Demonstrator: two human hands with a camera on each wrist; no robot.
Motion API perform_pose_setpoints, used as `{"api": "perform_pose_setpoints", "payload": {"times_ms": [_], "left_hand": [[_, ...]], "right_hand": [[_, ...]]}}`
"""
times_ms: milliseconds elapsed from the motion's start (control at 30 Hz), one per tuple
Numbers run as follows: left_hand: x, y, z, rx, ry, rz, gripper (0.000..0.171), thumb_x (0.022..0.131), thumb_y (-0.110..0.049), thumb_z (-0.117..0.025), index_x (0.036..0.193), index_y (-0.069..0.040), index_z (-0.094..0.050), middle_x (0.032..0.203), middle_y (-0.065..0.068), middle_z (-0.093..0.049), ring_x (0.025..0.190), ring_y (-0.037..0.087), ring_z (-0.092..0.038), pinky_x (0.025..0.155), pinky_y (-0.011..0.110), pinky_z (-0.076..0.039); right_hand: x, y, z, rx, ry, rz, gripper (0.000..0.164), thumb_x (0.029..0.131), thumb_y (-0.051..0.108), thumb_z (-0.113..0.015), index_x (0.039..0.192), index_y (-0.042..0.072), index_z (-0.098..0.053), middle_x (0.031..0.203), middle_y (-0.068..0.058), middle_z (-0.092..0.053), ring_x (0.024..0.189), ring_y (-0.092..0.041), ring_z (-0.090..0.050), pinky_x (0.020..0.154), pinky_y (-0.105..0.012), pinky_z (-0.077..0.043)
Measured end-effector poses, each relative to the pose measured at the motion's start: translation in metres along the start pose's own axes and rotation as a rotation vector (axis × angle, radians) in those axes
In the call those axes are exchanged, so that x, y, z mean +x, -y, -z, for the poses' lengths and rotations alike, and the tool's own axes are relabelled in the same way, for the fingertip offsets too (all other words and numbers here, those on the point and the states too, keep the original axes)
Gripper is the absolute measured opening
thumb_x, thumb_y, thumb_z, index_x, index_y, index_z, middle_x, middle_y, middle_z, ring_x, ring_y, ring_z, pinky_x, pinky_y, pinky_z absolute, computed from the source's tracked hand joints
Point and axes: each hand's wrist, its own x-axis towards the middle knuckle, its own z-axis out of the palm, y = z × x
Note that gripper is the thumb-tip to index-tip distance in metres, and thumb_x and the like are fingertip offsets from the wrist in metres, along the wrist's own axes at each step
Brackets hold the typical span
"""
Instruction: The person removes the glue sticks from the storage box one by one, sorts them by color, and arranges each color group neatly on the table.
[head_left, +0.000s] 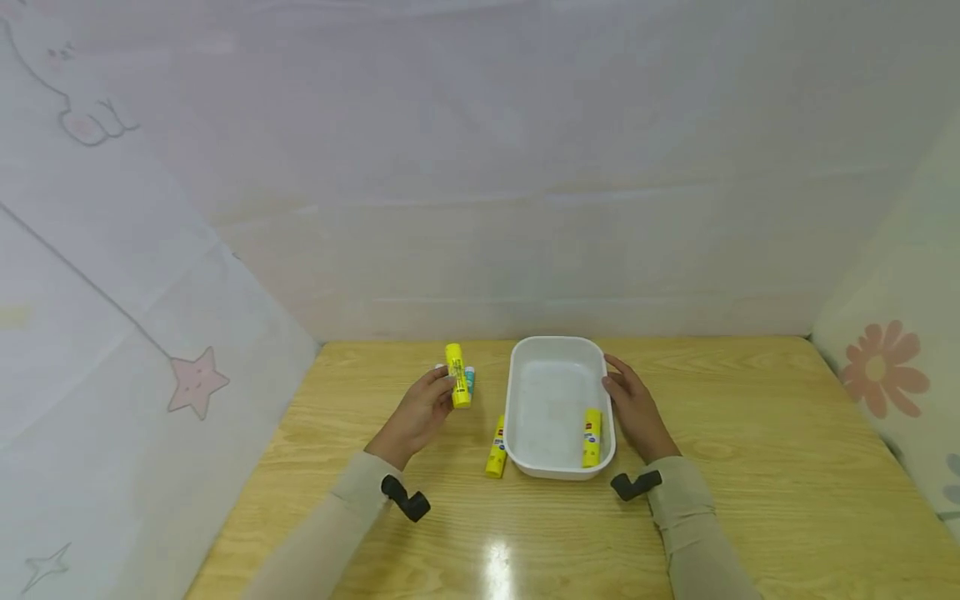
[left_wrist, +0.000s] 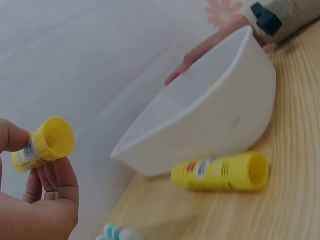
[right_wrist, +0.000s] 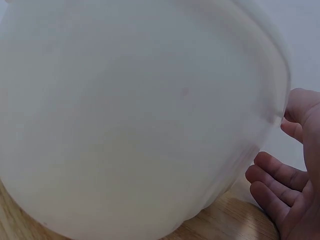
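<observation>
My left hand pinches a yellow glue stick between thumb and fingers, raised above the table. The left wrist view shows the hollow end of that held glue stick. My right hand touches the right side of a white plastic tub, its fingers loosely extended in the right wrist view. Inside the tub, at the near right corner, lies another yellow glue stick. A third yellow glue stick rests on the table against the tub's left side.
Behind the held glue stick, partly hidden, are small teal and white tubes on the wooden table. Cloth hangings stand along the table's back and sides.
</observation>
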Motion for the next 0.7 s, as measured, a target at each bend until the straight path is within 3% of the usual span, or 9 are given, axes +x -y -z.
{"api": "perform_pose_setpoints", "payload": {"times_ms": [133, 300, 467, 700], "left_hand": [[-0.006, 0.006, 0.019, 0.060, -0.026, 0.016, 0.063, 0.104, -0.023, -0.047, 0.151, -0.002, -0.012, 0.147, 0.021, -0.029, 0.132, 0.027, -0.036, 0.106, 0.036, -0.034], [-0.009, 0.020, 0.030, 0.205, -0.097, 0.076, 0.055, 0.100, -0.021, -0.055, 0.144, -0.002, -0.030, 0.137, 0.019, -0.042, 0.118, 0.025, -0.050, 0.098, 0.035, -0.044], [-0.011, 0.032, 0.030, 0.405, -0.123, 0.114, 0.046, 0.096, -0.021, -0.061, 0.133, -0.001, -0.042, 0.126, 0.018, -0.049, 0.101, 0.023, -0.056, 0.087, 0.036, -0.050], [-0.005, 0.038, 0.020, 0.659, -0.135, 0.141, 0.041, 0.092, -0.021, -0.064, 0.125, -0.002, -0.047, 0.116, 0.015, -0.051, 0.096, 0.023, -0.054, 0.080, 0.035, -0.049]], "right_hand": [[0.000, -0.001, 0.001, 0.019, -0.004, -0.012, 0.051, 0.097, 0.054, -0.050, 0.146, 0.047, -0.035, 0.144, -0.010, -0.046, 0.131, -0.030, -0.044, 0.110, -0.051, -0.033], [0.000, -0.003, 0.002, 0.036, -0.005, -0.026, 0.049, 0.099, 0.049, -0.050, 0.146, 0.047, -0.036, 0.144, -0.010, -0.045, 0.131, -0.030, -0.044, 0.109, -0.051, -0.033], [0.001, -0.004, 0.002, 0.042, -0.005, -0.024, 0.049, 0.099, 0.049, -0.051, 0.146, 0.046, -0.036, 0.143, -0.009, -0.046, 0.130, -0.030, -0.045, 0.109, -0.051, -0.034], [0.003, -0.003, 0.002, 0.037, 0.000, -0.009, 0.050, 0.099, 0.049, -0.050, 0.146, 0.045, -0.036, 0.143, -0.010, -0.047, 0.129, -0.030, -0.046, 0.109, -0.050, -0.034]]}}
